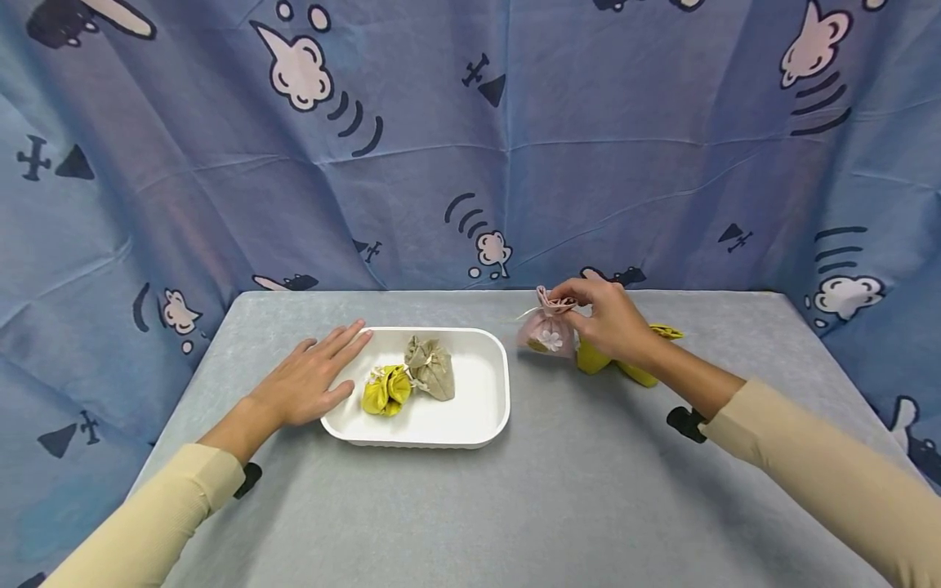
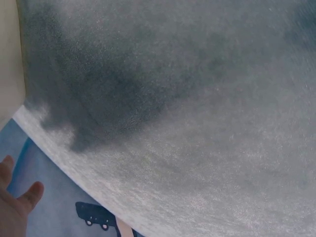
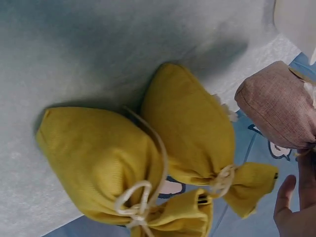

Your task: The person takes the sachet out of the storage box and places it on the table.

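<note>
My right hand (image 1: pixel 606 321) pinches the gathered neck of a pink drawstring pouch (image 1: pixel 548 335), which has a sheer front with a white flower on it. In the right wrist view, the pink pouch (image 3: pixel 276 106) hangs from the fingertips at the right edge. Two yellow drawstring pouches (image 3: pixel 98 153) (image 3: pixel 190 121) lie beside it, partly under my right forearm in the head view. With fingers spread and straight, my left hand (image 1: pixel 309 381) rests at the left rim of a white tray (image 1: pixel 470 408). Inside the tray sit a yellow pouch (image 1: pixel 386 390) and a beige pouch (image 1: pixel 432 367), side by side.
A grey cloth-covered table (image 1: pixel 515 514) bears everything. Behind it and at both sides hangs a blue patterned curtain (image 1: pixel 412 98). The table's far edge runs just past the pink pouch.
</note>
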A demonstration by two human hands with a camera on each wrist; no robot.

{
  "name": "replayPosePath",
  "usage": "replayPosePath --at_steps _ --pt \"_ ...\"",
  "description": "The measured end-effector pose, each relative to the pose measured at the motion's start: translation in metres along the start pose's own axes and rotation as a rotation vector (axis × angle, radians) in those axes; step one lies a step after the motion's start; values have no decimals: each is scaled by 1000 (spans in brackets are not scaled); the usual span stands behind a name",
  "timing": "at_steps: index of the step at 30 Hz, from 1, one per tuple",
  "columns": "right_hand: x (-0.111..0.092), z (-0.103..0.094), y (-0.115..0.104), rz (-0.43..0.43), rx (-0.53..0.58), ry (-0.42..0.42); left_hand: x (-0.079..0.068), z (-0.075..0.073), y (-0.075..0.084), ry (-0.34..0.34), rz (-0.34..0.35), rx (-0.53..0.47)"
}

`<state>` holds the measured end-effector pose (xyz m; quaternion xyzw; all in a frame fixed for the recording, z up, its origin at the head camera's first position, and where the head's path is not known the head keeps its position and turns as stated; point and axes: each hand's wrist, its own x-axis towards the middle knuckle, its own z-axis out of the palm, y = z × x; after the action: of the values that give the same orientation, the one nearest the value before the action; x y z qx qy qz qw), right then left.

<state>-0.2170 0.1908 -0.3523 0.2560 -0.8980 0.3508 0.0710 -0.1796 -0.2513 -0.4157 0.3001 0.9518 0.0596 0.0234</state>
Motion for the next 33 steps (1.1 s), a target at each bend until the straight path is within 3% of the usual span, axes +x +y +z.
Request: replayPosePath --at_steps 8,27,33 --pt "-4 2 12 41 -14 -24 0 1 0 7 1 -1" --pt "-3 3 18 26 -97 -117 0 1 0 5 5 -6" --pt "7 -5 11 1 -91 -213 0 1 -1 7 6 -8"
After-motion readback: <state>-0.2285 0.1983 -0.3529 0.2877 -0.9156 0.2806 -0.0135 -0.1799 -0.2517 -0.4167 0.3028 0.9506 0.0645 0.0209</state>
